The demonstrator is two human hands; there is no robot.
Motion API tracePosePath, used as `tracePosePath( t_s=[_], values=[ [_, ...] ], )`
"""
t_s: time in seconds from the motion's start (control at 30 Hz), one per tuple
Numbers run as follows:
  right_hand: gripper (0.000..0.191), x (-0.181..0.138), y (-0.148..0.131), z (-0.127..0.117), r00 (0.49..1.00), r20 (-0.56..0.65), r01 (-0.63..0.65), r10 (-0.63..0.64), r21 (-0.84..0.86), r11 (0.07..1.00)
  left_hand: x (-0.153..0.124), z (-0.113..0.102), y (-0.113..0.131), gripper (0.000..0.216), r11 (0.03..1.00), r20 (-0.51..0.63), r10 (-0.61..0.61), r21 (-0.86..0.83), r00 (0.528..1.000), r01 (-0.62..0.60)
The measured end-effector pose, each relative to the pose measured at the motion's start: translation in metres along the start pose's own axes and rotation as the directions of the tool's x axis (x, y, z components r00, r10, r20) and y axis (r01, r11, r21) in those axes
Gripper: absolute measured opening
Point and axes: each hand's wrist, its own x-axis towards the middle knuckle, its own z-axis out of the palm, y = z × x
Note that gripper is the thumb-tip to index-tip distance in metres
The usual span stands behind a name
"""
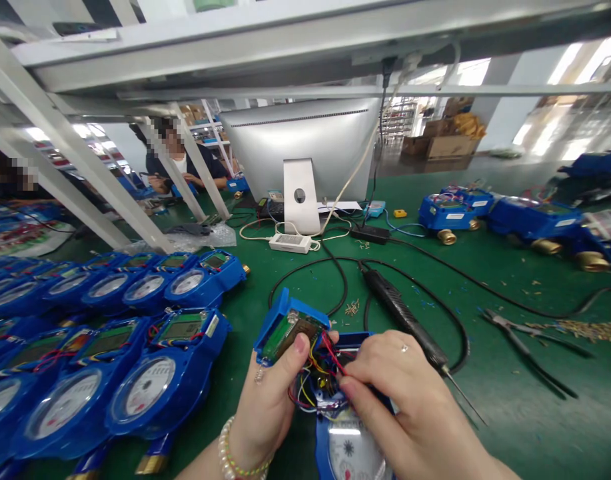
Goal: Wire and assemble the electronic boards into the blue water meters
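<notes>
My left hand (275, 393) grips a blue display housing (290, 330) with a green circuit board inside, thumb pressed on its face. Red, yellow and white wires run from it into the open top of a blue water meter (352, 443) with a round white dial. Over that opening, my right hand (400, 393) pinches red wires (332, 353) between thumb and forefinger. The wire ends are hidden under its fingers. Right of the meter lies a black electric screwdriver (405, 317) with a long thin shaft.
Rows of blue meters (155, 387) fill the left side. Pliers (525, 347) lie at right beside scattered screws (595, 330). A monitor (300, 147) stands behind a white adapter (289, 243). More meters (450, 210) sit back right. A person (185, 160) works beyond the frame posts.
</notes>
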Motion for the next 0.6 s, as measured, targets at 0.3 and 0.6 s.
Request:
tracePosePath(
  t_s=[0.3, 0.6],
  values=[
    [0.021, 0.0, 0.0, 0.013, 0.99, 0.085, -0.108, 0.114, -0.072, 0.992, -0.01, -0.02, -0.006, 0.032, 0.952, 0.104, 0.103, 0.278, 0.989, -0.128],
    [0.046, -0.061, 0.089, -0.094, 0.914, -0.243, -0.401, 0.324, -0.428, 0.81, -0.005, -0.021, -0.002, 0.024, 0.855, 0.15, 0.112, 0.489, 0.982, -0.172]
  ],
)
